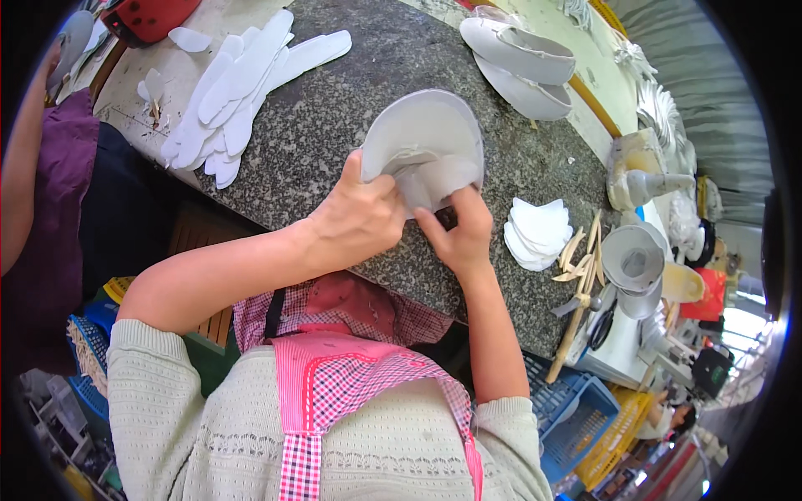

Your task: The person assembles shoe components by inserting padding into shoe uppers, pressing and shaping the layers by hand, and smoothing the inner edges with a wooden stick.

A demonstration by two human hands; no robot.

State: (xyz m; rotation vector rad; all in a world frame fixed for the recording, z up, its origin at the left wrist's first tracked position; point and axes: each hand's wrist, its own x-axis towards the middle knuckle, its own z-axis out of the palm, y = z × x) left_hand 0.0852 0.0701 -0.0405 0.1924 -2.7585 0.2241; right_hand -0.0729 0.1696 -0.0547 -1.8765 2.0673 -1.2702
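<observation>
Over a dark speckled stone slab [334,125] I hold a pale grey, bowl-shaped shoe piece [422,138]. My left hand [359,219] grips its lower left edge with the thumb up along the rim. My right hand [458,232] pinches the folded flap at its bottom edge between fingers and thumb. The piece stands tilted, its hollow side facing me.
A fan of white insole-shaped strips [238,83] lies at the left of the slab. Two grey shoe uppers [522,63] sit at the back right. A small stack of white cut pieces [539,234] lies right of my hand, beside wooden sticks [581,275]. Another person's arm [21,159] is at the left.
</observation>
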